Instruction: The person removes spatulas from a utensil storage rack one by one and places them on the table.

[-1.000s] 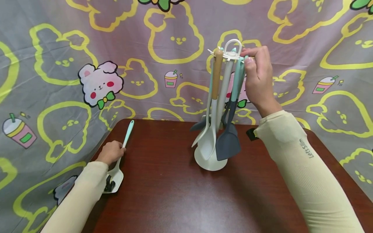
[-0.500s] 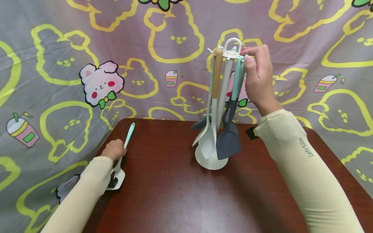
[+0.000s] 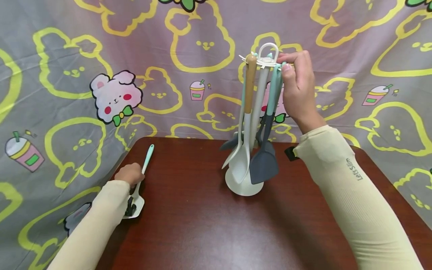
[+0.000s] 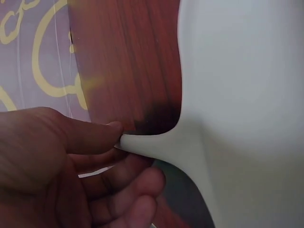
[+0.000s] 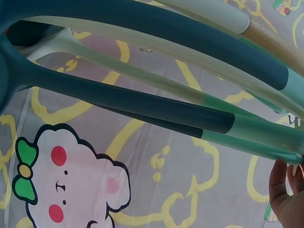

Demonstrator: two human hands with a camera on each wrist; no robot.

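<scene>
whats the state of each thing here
Mint-handled white spatula: held by its neck
Left hand: pinching that neck
White utensil stand with round base: upright, loaded
Brown-handled white spoon: hanging, bowl down
Dark grey flat turner: hanging, blade down
Right hand: pinching a hanging mint handle near its top

Table (image 3: 189, 176): its top was smooth, dark red-brown.
Light: a pale shine (image 3: 212, 228) lay on its near middle part.
Cloth (image 3: 155, 48): it was grey and pinkish, and hung at far, left and right sides.
Print: there were yellow bears (image 3: 205, 45), pink cups (image 3: 197, 92) and, at far left, a white rabbit head (image 3: 115, 95).
</scene>
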